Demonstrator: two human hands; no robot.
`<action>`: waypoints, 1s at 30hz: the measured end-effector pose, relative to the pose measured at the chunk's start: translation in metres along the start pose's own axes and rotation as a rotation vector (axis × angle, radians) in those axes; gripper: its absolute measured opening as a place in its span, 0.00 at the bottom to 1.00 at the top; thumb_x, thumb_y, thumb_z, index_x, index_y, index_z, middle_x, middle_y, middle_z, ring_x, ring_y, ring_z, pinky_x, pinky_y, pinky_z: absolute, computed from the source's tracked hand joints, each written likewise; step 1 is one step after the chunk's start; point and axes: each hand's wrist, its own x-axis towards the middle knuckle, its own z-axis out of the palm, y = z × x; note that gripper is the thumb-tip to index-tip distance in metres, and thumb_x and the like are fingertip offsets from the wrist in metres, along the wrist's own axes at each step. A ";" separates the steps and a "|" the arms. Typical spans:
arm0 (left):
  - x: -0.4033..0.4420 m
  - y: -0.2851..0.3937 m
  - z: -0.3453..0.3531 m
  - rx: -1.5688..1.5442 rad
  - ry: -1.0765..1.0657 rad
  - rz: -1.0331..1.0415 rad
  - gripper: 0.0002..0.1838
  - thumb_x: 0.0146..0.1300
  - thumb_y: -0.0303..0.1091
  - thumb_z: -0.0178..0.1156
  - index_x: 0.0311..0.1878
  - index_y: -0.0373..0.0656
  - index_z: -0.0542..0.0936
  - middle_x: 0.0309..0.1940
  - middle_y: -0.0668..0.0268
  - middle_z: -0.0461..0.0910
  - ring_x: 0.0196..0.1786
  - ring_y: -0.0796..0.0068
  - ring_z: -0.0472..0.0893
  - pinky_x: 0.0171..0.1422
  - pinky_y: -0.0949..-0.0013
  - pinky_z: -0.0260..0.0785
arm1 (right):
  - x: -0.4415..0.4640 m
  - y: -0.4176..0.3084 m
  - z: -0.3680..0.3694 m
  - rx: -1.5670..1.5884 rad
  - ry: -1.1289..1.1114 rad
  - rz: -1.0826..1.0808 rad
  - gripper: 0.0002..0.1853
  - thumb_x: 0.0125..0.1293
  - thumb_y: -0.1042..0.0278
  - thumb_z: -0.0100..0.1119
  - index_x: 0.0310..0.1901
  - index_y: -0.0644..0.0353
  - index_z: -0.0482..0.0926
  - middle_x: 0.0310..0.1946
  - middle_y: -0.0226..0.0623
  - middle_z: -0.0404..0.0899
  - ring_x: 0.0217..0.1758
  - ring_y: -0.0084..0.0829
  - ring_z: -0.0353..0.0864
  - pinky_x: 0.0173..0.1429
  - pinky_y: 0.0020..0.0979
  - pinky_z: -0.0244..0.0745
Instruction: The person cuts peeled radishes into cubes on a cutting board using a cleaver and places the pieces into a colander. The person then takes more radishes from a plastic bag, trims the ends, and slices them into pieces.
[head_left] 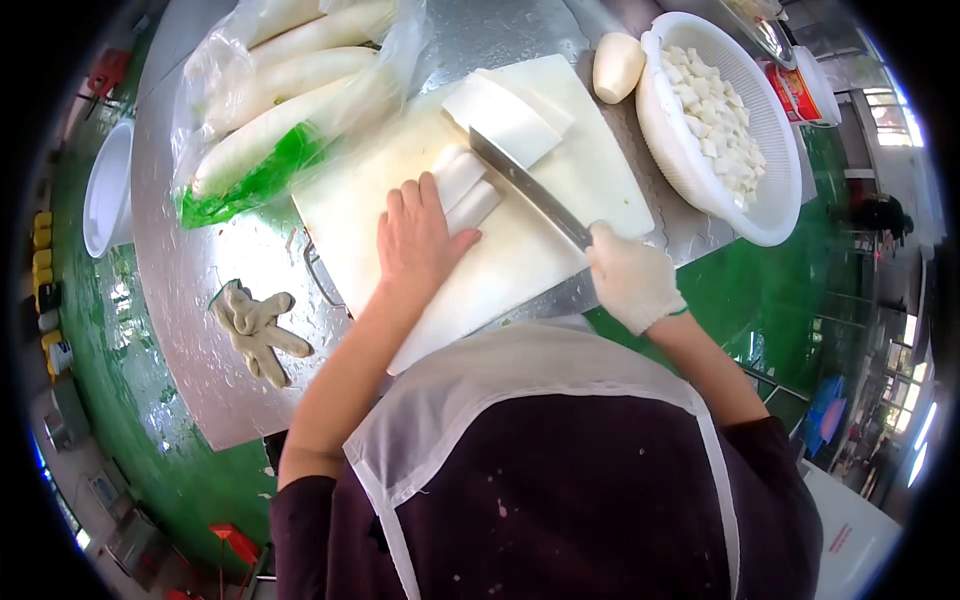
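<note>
My bare left hand [418,232] lies on the white cutting board [560,270], its fingers against the near end of thick white radish strips [465,188]. My right hand [632,278], in a white knit glove, is closed round the handle of a large knife [530,190]. The blade points up and left, its tip between the strips and some wide white radish slabs [500,115] lying farther back on the board. The handle is mostly hidden in the glove.
Whole radishes in a clear bag [290,85] lie at the back left. A white basket [779,150] of radish cubes and a peeled radish piece [618,68] are at the right. An empty glove [258,330] rests on the metal table [200,370] at the left.
</note>
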 end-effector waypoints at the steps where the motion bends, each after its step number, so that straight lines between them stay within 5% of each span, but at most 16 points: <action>1: -0.004 0.006 0.002 0.000 0.025 -0.053 0.48 0.45 0.48 0.75 0.65 0.34 0.63 0.55 0.53 0.69 0.56 0.54 0.70 0.58 0.55 0.67 | 0.004 -0.007 -0.002 0.027 -0.041 0.000 0.05 0.64 0.69 0.47 0.39 0.59 0.68 0.24 0.48 0.79 0.28 0.55 0.80 0.34 0.53 0.72; 15: -0.041 -0.012 0.001 0.029 0.092 -0.034 0.48 0.47 0.45 0.74 0.67 0.35 0.62 0.61 0.56 0.68 0.61 0.59 0.69 0.58 0.55 0.66 | 0.025 -0.014 -0.018 -0.041 -0.134 -0.094 0.07 0.65 0.68 0.48 0.41 0.60 0.69 0.28 0.47 0.82 0.32 0.53 0.82 0.37 0.52 0.74; 21: -0.037 0.001 0.003 -0.032 0.059 -0.190 0.47 0.47 0.45 0.72 0.68 0.37 0.62 0.64 0.54 0.66 0.65 0.53 0.66 0.63 0.53 0.63 | 0.027 -0.023 -0.019 -0.044 -0.101 -0.144 0.07 0.66 0.67 0.47 0.41 0.61 0.69 0.27 0.48 0.81 0.30 0.53 0.82 0.35 0.51 0.74; 30: -0.073 -0.019 0.011 -0.157 0.344 -0.015 0.34 0.47 0.34 0.68 0.60 0.39 0.70 0.60 0.55 0.71 0.61 0.52 0.71 0.63 0.54 0.64 | 0.029 -0.046 -0.047 0.028 -0.014 -0.233 0.09 0.70 0.62 0.49 0.42 0.59 0.68 0.22 0.48 0.78 0.28 0.54 0.79 0.34 0.51 0.73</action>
